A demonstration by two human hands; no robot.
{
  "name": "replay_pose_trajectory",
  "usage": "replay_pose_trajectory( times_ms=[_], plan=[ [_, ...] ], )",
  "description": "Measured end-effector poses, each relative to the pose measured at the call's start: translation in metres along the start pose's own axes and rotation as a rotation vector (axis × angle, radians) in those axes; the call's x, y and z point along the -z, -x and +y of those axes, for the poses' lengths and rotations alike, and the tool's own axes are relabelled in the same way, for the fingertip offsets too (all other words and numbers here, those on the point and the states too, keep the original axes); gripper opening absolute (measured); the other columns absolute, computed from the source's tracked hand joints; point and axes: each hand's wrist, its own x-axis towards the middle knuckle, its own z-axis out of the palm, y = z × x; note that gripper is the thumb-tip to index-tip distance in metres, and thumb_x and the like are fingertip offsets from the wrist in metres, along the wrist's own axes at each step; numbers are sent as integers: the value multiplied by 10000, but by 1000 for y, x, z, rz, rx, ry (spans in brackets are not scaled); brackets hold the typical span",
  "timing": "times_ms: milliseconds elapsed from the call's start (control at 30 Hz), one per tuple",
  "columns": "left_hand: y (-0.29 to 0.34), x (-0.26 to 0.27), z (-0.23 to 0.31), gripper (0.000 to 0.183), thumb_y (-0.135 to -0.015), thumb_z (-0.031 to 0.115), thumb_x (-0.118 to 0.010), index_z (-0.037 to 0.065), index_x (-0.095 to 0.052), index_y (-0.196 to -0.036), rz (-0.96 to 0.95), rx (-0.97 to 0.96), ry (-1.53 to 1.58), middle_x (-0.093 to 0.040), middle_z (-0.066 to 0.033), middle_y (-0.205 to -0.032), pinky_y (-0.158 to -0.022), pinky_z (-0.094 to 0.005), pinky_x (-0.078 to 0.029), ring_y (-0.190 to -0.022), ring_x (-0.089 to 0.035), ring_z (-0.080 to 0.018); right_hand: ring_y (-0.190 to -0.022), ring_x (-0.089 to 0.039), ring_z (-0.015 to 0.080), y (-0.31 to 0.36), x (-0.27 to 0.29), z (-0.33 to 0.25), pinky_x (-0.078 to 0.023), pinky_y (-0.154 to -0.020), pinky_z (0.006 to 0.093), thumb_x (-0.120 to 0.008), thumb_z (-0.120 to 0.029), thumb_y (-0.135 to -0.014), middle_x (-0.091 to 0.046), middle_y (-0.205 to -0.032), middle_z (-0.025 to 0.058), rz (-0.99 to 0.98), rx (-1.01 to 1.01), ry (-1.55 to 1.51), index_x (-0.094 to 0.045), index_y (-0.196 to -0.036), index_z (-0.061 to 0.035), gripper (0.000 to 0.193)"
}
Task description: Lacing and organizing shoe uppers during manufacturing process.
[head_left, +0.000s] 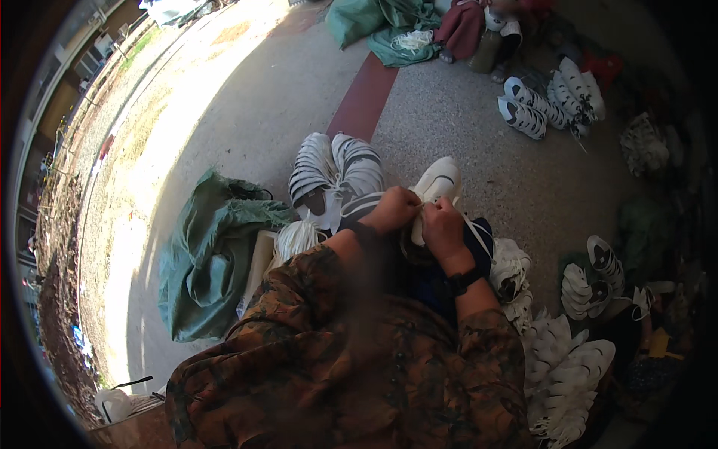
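A white shoe (440,178) points away from me in front of my lap, its toe showing past my fingers. My left hand (396,209) is closed in a pinch at the shoe's lacing, at its left side. Facing it, my right hand (443,230) is also closed, its fingertips pinching at the same spot. A white shoelace (473,224) loops out to the right of that hand. The fingers partly hide the lace between them. Just beyond my left hand lie nested rows of white-and-grey shoe uppers (336,168).
To the left, a crumpled green sack (206,258) lies beside a bundle of white laces (298,238). More white shoe uppers (565,374) are stacked at my right, and further stacks (535,108) lie at the far right. Another person (460,30) sits at the back near green sacks.
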Motion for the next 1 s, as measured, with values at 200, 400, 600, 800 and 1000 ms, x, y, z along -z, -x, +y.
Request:
replay_pose_trajectory(
  times_ms=[200, 400, 600, 800, 1000],
  plan=[
    [0, 5, -1, 196, -692, 109, -605, 2, -685, -837, -40, -14, 90, -646, -207, -771, -689, -378, -499, -732, -654, -314, -655, -600, 349, -16, -7, -8, -498, -564, 427, -565, -39, -723, -552, -748, 168, -151, -40, 82, -601, -745, -36, 42],
    [5, 2, 6, 139, -715, 123, -613, 15, -660, -788, 57, 102, 71, -634, -158, -753, -674, -344, -489, -724, -640, -249, -608, -580, 342, 10, 27, 17, -463, -514, 427, -567, -47, -708, -540, -706, 164, -85, 1, 47, -581, -705, -22, 28],
    [13, -23, 29, 85, -732, 168, -653, 86, -643, -751, 181, -173, -199, -607, -92, -762, -673, -402, -497, -745, -617, -302, -643, -542, 357, 28, 62, 50, -419, -567, 442, -608, -41, -713, -526, -678, 151, 142, -393, -225, -557, -691, -30, 57],
    [3, -36, 36, 82, -724, 184, -609, 183, -651, -793, -38, -367, -714, -578, 4, -805, -729, -331, -472, -835, -566, -202, -642, -531, 264, 22, 52, 49, -409, -602, 355, -602, -108, -800, -542, -682, 128, 157, -383, -515, -539, -739, -10, 132],
    [-7, -49, 55, 124, -690, 190, -638, 104, -653, -778, -86, -241, -803, -626, -75, -773, -672, -365, -503, -761, -635, -245, -622, -471, 114, 24, 49, 49, -391, -578, 297, -565, -135, -856, -497, -631, 25, 73, -576, -688, -538, -756, -37, 143]
  ],
)
